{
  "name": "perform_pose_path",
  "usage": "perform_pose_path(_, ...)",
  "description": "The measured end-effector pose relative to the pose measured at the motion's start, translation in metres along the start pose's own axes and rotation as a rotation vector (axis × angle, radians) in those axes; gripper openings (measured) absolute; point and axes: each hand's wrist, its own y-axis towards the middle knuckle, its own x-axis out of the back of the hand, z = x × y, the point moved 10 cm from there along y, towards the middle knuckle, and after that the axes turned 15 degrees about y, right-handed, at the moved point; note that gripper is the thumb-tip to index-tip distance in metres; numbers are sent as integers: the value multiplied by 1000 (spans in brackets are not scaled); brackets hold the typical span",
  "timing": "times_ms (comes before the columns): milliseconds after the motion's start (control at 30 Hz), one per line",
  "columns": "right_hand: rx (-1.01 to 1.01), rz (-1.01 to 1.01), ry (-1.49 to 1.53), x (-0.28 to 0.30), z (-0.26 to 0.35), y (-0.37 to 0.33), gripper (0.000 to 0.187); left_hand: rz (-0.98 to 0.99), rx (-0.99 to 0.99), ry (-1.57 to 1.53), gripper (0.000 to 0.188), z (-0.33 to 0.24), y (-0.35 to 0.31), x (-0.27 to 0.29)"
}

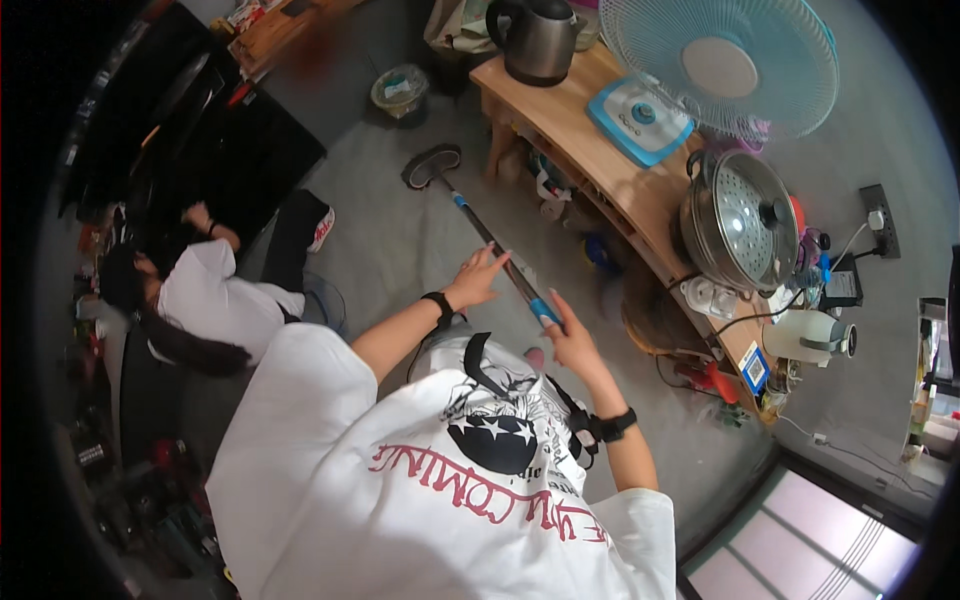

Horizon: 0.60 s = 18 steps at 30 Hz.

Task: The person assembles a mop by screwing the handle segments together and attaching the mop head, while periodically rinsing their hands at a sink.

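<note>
A long-handled mop (pixel 482 228) slants across the grey floor, its dark handle marked by blue sections. Its oval, dark-rimmed head (pixel 432 166) rests on the floor at the far end. My left hand (pixel 476 279) is at the middle of the handle, fingertips against it; the palm side is hidden. Nearer to me, my right hand (pixel 573 338) grips the blue end of the handle, with one finger stretched along it. Black bands circle both wrists.
A wooden table (pixel 600 187) on the right bears a kettle (pixel 541 42), a blue-and-white scale (pixel 640 120), a fan (pixel 720 68) and a steamer pot (pixel 742 222). A lidded bin (pixel 400 92) stands beyond the mop head. Another person (pixel 215 290) crouches at left beside a black cabinet.
</note>
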Motion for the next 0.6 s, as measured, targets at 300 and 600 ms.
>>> perform_pose_path(300,-150,-328,179,176,-33,-241,51,181,-805,134,40,-292,-31,-95)
perform_pose_path(600,18,-929,-172,211,-85,-297,29,465,-888,151,24,-337,-64,-168)
